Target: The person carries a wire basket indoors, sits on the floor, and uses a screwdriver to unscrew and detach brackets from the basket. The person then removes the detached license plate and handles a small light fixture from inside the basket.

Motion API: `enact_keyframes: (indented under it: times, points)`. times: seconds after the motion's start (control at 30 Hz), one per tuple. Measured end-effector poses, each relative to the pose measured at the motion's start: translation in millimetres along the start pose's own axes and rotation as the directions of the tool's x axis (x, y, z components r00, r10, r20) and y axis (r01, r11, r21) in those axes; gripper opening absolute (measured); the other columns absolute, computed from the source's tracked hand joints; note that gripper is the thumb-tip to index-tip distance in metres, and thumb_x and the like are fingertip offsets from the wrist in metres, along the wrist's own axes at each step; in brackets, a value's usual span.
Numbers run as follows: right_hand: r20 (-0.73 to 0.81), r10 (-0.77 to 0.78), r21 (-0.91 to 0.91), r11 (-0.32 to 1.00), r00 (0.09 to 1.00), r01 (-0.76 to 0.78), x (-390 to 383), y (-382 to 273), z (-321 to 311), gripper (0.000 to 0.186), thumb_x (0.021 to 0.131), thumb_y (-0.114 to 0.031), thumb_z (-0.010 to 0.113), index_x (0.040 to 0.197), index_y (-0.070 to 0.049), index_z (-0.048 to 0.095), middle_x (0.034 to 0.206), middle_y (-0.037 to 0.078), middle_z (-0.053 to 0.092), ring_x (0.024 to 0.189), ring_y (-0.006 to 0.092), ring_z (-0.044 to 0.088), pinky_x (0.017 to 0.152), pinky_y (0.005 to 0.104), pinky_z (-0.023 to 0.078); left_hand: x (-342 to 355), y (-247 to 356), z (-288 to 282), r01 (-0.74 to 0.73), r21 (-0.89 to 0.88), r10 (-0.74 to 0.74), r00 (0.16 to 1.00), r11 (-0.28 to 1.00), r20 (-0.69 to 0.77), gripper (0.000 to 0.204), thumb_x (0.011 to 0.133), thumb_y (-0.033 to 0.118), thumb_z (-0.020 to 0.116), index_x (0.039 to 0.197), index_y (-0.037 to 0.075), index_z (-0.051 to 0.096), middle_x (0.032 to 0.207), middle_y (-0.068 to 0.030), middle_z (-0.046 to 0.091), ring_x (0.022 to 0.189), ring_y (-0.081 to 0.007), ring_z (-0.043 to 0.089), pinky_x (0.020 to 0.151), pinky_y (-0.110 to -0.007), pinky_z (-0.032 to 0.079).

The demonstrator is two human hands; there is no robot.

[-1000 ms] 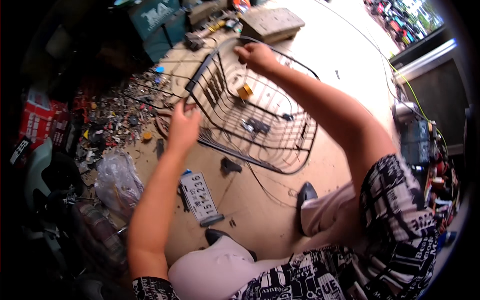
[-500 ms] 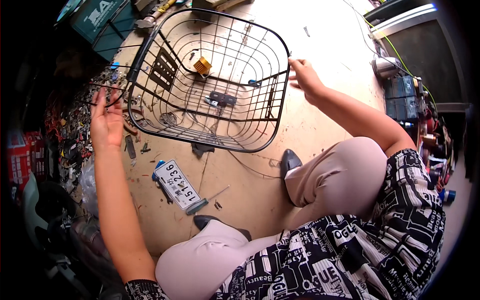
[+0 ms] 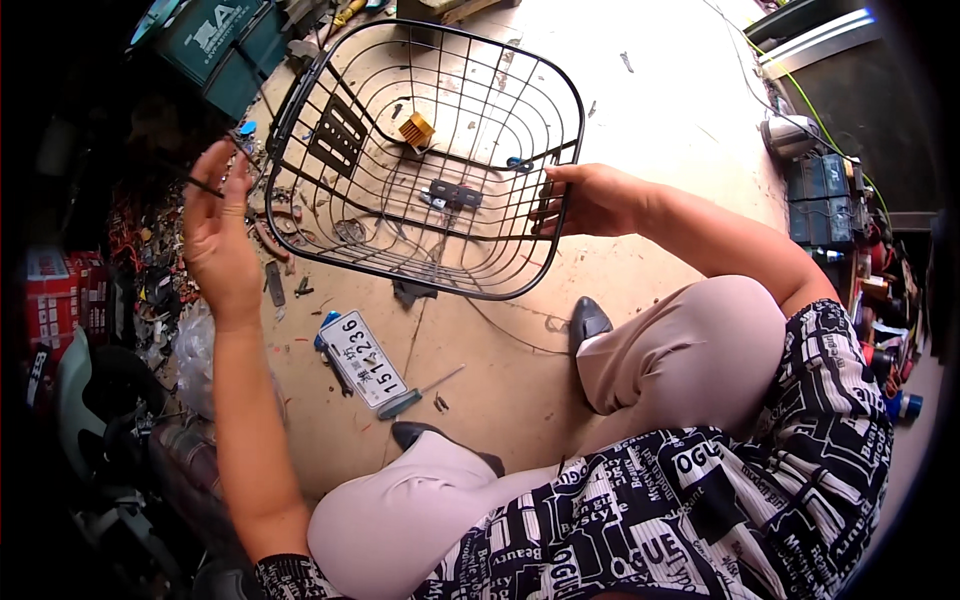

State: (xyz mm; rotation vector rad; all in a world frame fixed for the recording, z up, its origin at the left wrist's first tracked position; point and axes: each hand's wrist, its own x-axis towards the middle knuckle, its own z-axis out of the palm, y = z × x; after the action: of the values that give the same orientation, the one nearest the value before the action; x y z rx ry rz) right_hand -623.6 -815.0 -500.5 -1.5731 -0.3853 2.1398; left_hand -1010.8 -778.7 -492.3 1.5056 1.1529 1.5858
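A black wire basket (image 3: 440, 205) faces me with its mouth open, held above the floor. At its right side my right hand (image 3: 600, 200) is closed over the rim, thumb on top and fingertips among the side wires. My left hand (image 3: 222, 260) is raised by the left rim, its fingers bent around the dark rods of the basket's lid (image 3: 255, 72), which is swung out to the left; much of the lid is lost in shadow. Through the mesh show a gold-coloured finned block (image 3: 417, 130) and a dark slotted metal plate (image 3: 455, 195).
Below the basket lie a white number plate (image 3: 362, 362), a screwdriver (image 3: 402, 404) and a wrench (image 3: 340, 370). Loose small parts (image 3: 165, 260) heap up at the left. A green battery box (image 3: 225, 50) stands far left, with dark batteries (image 3: 820, 195) at right.
My right hand has gone from touching the rim's upper right to gripping the basket's right side lower down. My left hand has risen slightly with the lid, which has tilted.
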Motion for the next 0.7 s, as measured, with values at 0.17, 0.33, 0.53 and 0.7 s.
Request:
enact_keyframes:
  times: [0.17,0.33,0.53,0.7]
  points:
    - [0.015,-0.027,0.019,0.999,1.0,0.026,2.5,3.5,-3.8,0.034,0.101,-0.034,0.039,0.104,-0.002,0.05,0.093,0.011,0.056,0.089,0.0265,0.06,0.083,0.0421,0.054,-17.4,5.6,18.9,-0.314,0.307,0.254,0.942,0.898,0.221,0.03,0.092,-0.007,0.049,0.113,0.007,0.063,0.126,-0.0094,0.059,0.118,-0.0219,0.056,0.099,-0.031,0.044]
    - [-0.064,-0.066,0.037,0.997,0.996,0.069,-20.0,-4.4,6.9,0.064,0.098,-0.054,0.029,0.113,0.004,0.052,0.107,0.018,0.06,0.097,0.0268,0.061,0.085,0.0382,0.054,-26.4,7.8,17.5,-0.425,0.369,0.285,0.882,0.827,0.376,0.041,0.086,-0.014,0.046,0.114,0.011,0.065,0.128,-0.0112,0.058,0.126,-0.0287,0.05,0.103,-0.035,0.041]
    - [-0.147,-0.267,-0.956,0.287,0.953,-0.067,-46.3,-49.3,30.2,0.054,0.094,-0.047,0.05,0.071,-0.001,0.064,0.061,0.008,0.063,0.051,0.018,0.061,0.048,0.0307,0.05,-24.3,9.2,15.6,-0.366,0.389,0.248,0.914,0.846,0.321,0.041,0.088,-0.012,0.047,0.117,0.012,0.063,0.128,-0.0116,0.057,0.122,-0.0289,0.052,0.099,-0.035,0.044]
    - [0.278,-0.361,-0.939,-0.3,0.89,0.171,-4.0,-63.0,87.1,0.04,0.088,-0.038,0.058,0.082,0.001,0.063,0.076,0.017,0.064,0.075,0.0314,0.063,0.07,0.0394,0.051,-17.1,13.2,14.7,-0.352,0.373,0.296,0.934,0.858,0.2,0.033,0.092,-0.006,0.048,0.118,0.01,0.06,0.124,-0.0124,0.059,0.113,-0.0268,0.058,0.095,-0.032,0.047]
